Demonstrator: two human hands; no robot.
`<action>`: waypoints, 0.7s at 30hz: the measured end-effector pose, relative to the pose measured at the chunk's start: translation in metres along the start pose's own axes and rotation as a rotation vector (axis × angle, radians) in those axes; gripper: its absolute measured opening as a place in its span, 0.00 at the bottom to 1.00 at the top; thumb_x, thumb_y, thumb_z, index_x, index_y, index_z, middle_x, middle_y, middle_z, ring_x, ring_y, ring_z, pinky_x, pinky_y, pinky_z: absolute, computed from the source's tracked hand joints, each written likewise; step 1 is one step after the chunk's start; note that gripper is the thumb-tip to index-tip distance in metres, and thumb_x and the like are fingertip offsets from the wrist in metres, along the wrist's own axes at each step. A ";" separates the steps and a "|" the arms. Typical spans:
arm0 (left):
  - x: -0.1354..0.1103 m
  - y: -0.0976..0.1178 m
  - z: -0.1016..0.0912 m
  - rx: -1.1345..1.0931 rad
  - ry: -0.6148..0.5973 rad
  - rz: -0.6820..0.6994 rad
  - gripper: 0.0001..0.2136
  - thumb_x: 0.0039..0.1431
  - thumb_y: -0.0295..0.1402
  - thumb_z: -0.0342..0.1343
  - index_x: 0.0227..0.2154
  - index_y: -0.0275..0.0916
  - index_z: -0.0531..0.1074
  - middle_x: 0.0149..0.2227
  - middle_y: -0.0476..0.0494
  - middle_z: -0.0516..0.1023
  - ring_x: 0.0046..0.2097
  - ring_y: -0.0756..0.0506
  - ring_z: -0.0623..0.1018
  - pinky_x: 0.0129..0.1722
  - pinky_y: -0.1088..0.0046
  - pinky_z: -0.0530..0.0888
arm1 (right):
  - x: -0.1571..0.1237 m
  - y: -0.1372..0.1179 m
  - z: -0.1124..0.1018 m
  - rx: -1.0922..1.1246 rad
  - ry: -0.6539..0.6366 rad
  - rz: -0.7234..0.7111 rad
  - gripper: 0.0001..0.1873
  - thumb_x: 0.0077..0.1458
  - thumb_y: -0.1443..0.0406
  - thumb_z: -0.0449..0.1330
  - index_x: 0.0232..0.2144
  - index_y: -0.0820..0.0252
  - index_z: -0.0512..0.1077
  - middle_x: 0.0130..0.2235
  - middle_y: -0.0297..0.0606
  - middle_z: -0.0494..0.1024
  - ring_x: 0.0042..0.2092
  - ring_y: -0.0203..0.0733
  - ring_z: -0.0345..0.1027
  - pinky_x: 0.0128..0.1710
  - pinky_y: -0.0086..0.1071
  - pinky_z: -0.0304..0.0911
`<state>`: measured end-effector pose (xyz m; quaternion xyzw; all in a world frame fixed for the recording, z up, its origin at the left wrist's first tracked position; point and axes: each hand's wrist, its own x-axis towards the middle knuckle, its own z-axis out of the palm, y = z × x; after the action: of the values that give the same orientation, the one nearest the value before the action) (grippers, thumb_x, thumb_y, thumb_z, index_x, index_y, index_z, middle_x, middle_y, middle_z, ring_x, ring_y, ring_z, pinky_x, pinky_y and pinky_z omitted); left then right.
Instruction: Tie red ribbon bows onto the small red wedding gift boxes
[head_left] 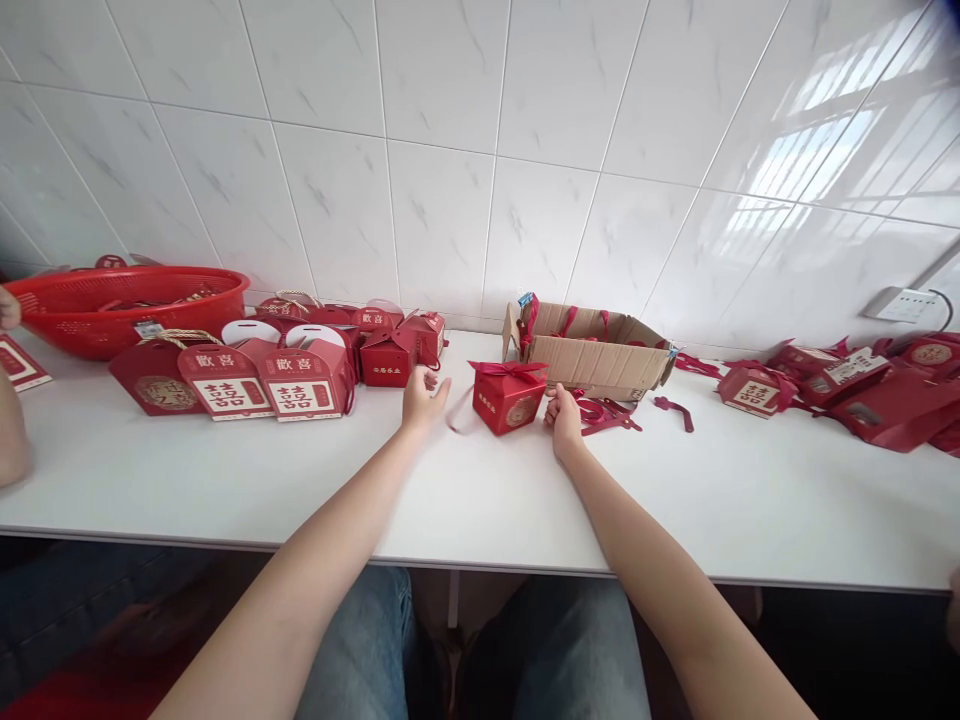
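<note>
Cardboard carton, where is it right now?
In the head view, the cardboard carton sits right of centre near the tiled wall, just beyond the right hand and the ribbon-tied red box.

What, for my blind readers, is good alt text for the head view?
A person's left hand and right hand flank a small red box topped with ribbon on a white table. More red boxes and a red basket stand to the left; an open cardboard carton sits behind the right hand.

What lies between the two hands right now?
In the head view, a ribbon-topped red box stands on the table between left hand and right hand, with a blurred ribbon end toward the left.
</note>
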<state>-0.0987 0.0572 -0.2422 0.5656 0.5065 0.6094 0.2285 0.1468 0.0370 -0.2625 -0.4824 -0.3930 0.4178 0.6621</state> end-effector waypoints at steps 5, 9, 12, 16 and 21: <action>-0.002 -0.001 0.002 -0.018 -0.120 -0.023 0.07 0.47 0.36 0.57 0.29 0.42 0.67 0.31 0.48 0.72 0.36 0.44 0.72 0.40 0.67 0.68 | -0.008 -0.006 0.000 -0.063 0.030 -0.066 0.29 0.49 0.48 0.57 0.52 0.49 0.61 0.55 0.37 0.67 0.55 0.44 0.62 0.45 0.35 0.64; -0.020 0.015 0.008 -0.127 -0.416 0.002 0.15 0.39 0.34 0.63 0.35 0.41 0.73 0.34 0.45 0.77 0.39 0.42 0.75 0.42 0.67 0.69 | -0.020 -0.020 0.004 -0.110 -0.263 -0.077 0.49 0.43 0.53 0.66 0.63 0.45 0.47 0.66 0.33 0.52 0.65 0.43 0.47 0.60 0.39 0.53; -0.030 0.026 0.010 -0.212 -0.567 0.005 0.15 0.41 0.36 0.61 0.34 0.38 0.73 0.27 0.46 0.76 0.33 0.43 0.76 0.38 0.66 0.71 | -0.035 -0.029 0.003 -0.104 -0.477 -0.048 0.54 0.44 0.56 0.66 0.65 0.43 0.38 0.63 0.34 0.60 0.62 0.44 0.54 0.60 0.43 0.53; -0.038 0.039 0.013 -0.302 -0.605 0.006 0.11 0.48 0.41 0.52 0.27 0.38 0.70 0.23 0.47 0.72 0.28 0.46 0.73 0.34 0.67 0.70 | -0.065 -0.028 -0.013 -0.196 -0.465 -0.113 0.43 0.43 0.57 0.67 0.60 0.46 0.56 0.56 0.36 0.68 0.57 0.48 0.62 0.54 0.43 0.61; -0.064 0.053 0.029 -0.303 -0.894 0.063 0.14 0.43 0.42 0.62 0.31 0.40 0.74 0.33 0.42 0.77 0.38 0.41 0.77 0.41 0.64 0.72 | -0.096 -0.027 -0.086 -0.473 -0.101 -0.208 0.32 0.43 0.55 0.66 0.51 0.51 0.64 0.44 0.40 0.73 0.38 0.45 0.69 0.35 0.37 0.66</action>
<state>-0.0406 -0.0068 -0.2294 0.7480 0.2466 0.3799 0.4852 0.1978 -0.0845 -0.2673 -0.5591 -0.5598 0.2676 0.5499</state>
